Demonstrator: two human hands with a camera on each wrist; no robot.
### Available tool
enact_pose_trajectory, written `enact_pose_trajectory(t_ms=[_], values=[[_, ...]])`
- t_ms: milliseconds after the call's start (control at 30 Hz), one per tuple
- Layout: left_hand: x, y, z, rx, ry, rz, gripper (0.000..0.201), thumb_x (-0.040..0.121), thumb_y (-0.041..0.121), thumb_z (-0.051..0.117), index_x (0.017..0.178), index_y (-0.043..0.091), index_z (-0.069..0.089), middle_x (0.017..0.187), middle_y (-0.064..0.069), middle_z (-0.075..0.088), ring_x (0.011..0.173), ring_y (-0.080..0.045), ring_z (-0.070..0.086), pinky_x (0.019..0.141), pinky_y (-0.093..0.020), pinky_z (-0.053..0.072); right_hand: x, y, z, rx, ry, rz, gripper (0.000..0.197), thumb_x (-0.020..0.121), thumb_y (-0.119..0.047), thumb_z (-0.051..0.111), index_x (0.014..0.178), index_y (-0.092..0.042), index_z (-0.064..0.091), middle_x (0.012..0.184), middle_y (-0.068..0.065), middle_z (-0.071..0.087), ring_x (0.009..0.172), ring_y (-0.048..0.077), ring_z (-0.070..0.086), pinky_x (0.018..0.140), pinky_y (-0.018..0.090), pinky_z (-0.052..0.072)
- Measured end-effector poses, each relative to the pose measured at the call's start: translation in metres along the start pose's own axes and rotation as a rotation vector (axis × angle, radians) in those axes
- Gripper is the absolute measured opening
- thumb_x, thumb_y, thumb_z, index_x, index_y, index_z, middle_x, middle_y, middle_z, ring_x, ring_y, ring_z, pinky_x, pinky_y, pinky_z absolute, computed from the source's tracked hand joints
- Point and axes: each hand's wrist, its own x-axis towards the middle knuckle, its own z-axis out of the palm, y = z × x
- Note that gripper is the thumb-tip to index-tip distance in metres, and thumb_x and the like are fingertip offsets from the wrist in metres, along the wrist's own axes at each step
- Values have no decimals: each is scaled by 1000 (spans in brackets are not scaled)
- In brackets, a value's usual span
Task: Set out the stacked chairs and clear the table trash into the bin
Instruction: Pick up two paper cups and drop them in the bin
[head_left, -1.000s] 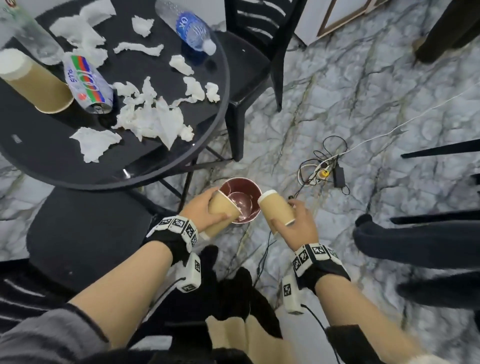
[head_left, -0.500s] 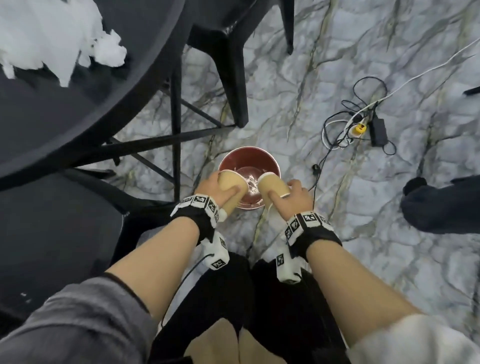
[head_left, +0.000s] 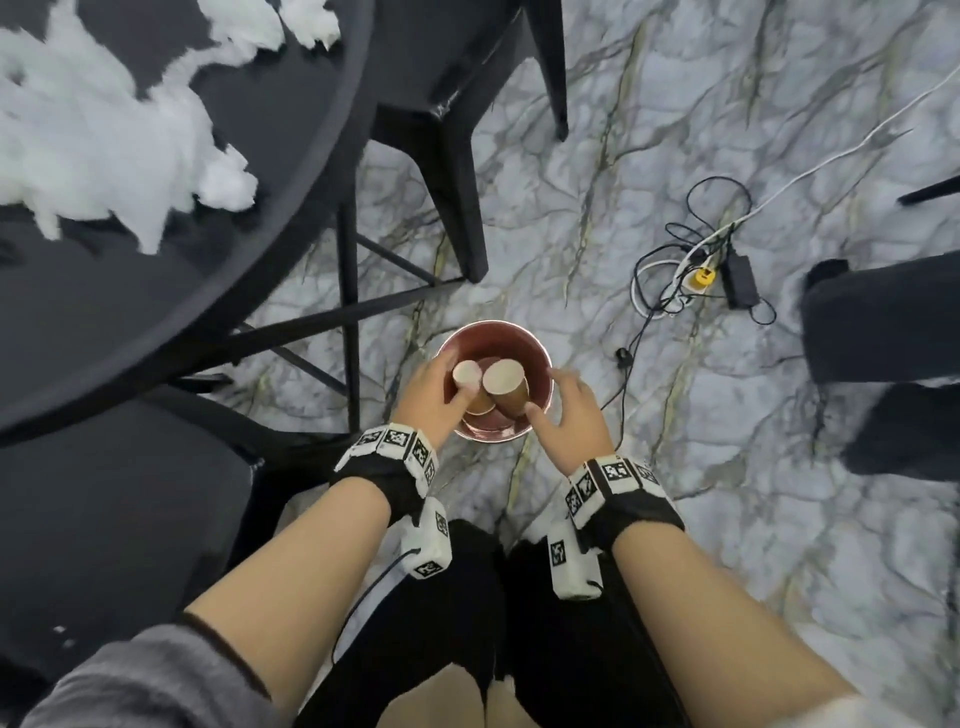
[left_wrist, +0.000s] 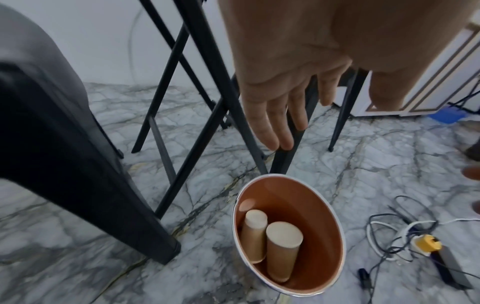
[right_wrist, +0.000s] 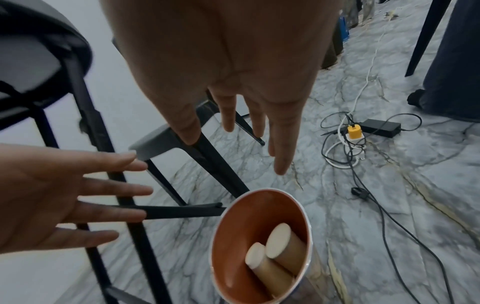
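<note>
A round bin (head_left: 541, 358) with a reddish inside stands on the marble floor just past my knees. Two brown paper cups (head_left: 466, 375) (head_left: 506, 383) stand in it upside down, leaning together. In the wrist views the same cups (left_wrist: 281, 251) (right_wrist: 283, 248) rest against the bin wall (left_wrist: 324, 236). My left hand (head_left: 436, 389) hovers at the bin's left rim, its fingers (left_wrist: 275, 123) straight and empty. My right hand (head_left: 569, 402) hovers at the right rim with spread fingers (right_wrist: 281, 148), holding nothing. White crumpled tissues (head_left: 104, 140) lie on the black round table (head_left: 156, 322).
A black chair (head_left: 452, 104) stands behind the table, and another dark seat (head_left: 104, 519) is at my left knee. Table legs (head_left: 348, 312) cross close to the bin. A tangle of cables with a power strip (head_left: 701, 273) lies right of it. Another person's dark legs (head_left: 883, 322) stand far right.
Both hands held a paper cup each over the bin; now both cups are in the bin and both hands have let go and spread open.
</note>
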Motion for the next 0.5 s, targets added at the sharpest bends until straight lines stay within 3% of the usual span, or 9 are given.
enact_pose_trajectory(t_ms=[200,300,433,500], values=[[-75,76,-80,3,112,127,46,92,22,56,136,23,42,133,-1,46,100,-9,56,92,-30,48,-70,-92,-62,29,47,-137,48,87,-19,59,134,-17,46,131,4,46,116,14,47,98,17,31],[-110,109,-120,-19,205,205,44,92,19,55,134,24,43,130,3,47,96,-5,56,90,-31,50,-97,-141,-95,36,63,-247,46,87,-15,57,132,-16,48,128,4,46,114,11,46,98,12,29],[-142,143,-165,-33,355,257,43,91,15,55,133,21,45,128,0,48,95,-5,54,90,-30,49,-118,-200,-128,47,70,-371,42,89,-17,55,131,-21,47,126,0,43,110,14,50,97,34,45],[-156,155,-189,-37,428,262,43,91,16,55,133,22,44,127,-2,47,96,-8,53,86,-27,48,-125,-228,-140,22,63,-450,41,90,-19,53,131,-22,46,126,-2,43,110,13,49,96,40,47]])
